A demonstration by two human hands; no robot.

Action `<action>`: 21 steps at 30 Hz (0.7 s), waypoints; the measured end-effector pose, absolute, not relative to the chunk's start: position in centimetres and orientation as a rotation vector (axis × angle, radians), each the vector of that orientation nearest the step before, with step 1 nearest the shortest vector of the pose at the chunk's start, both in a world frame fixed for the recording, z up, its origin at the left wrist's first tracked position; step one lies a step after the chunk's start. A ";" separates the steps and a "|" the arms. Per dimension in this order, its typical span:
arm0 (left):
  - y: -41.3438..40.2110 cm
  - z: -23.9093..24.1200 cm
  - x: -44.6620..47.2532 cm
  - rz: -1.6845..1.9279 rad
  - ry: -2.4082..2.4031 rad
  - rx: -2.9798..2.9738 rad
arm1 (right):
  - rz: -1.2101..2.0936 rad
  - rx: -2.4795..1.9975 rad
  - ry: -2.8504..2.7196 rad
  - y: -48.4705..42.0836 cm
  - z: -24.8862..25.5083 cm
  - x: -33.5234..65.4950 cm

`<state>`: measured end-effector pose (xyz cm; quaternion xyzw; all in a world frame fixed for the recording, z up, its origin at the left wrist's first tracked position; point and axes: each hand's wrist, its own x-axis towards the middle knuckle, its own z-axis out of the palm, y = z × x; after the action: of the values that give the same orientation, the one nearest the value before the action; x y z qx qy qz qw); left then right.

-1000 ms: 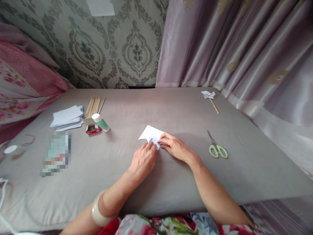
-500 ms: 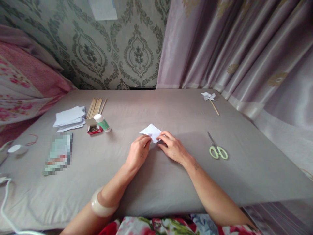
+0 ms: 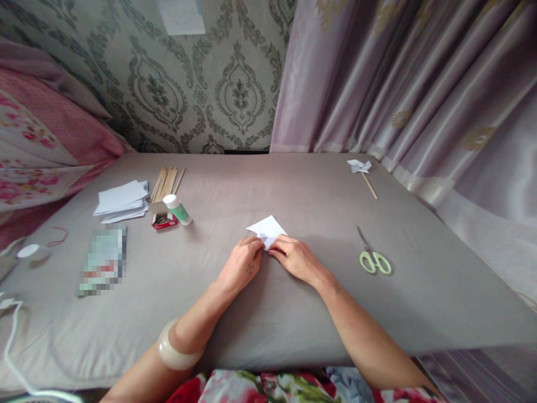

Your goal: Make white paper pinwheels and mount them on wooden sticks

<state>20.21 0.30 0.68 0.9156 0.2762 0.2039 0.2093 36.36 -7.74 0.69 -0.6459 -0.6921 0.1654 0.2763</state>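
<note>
Between my hands, at the middle of the cloth-covered table, is a small folded sheet of white paper (image 3: pixel 271 226) with pointed corners. My left hand (image 3: pixel 244 258) pinches its near left edge between thumb and fingers. On the near right edge, my right hand (image 3: pixel 297 257) grips the paper, fingers bent over it and thumb underneath. My fingers hide the near part of the sheet, where a small fold shows. To the right lie scissors (image 3: pixel 372 261) with pale green handles, blades pointing away from me.
At far right lies a white paper pinwheel (image 3: pixel 359 166) on a stick. On the left are a stack of white paper (image 3: pixel 121 200), several wooden sticks (image 3: pixel 166 183), a glue stick (image 3: pixel 178 210), a small red box (image 3: pixel 163 220), a blurred packet (image 3: pixel 103 260) and a white cable (image 3: pixel 14 347).
The paper has turned a little and shifted slightly right between my hands. My right hand has closed in toward my left along the near edge. The other things lie where they were.
</note>
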 end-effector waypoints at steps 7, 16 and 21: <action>-0.7 1.3 20.4 0.391 0.762 2.740 | 0.485 -1.788 -1.741 -7.5 0.3 36.2; -1.7 1.4 20.6 0.254 0.721 2.938 | 0.432 -1.838 -1.520 -7.0 -0.3 35.3; -1.7 1.2 20.5 0.279 0.700 2.942 | 0.417 -1.911 -1.443 -6.8 -0.1 34.9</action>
<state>20.50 -1.70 1.16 0.9674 0.2301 0.0916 0.0521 34.94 -6.84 -0.08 -0.7370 -0.5564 0.1608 0.3483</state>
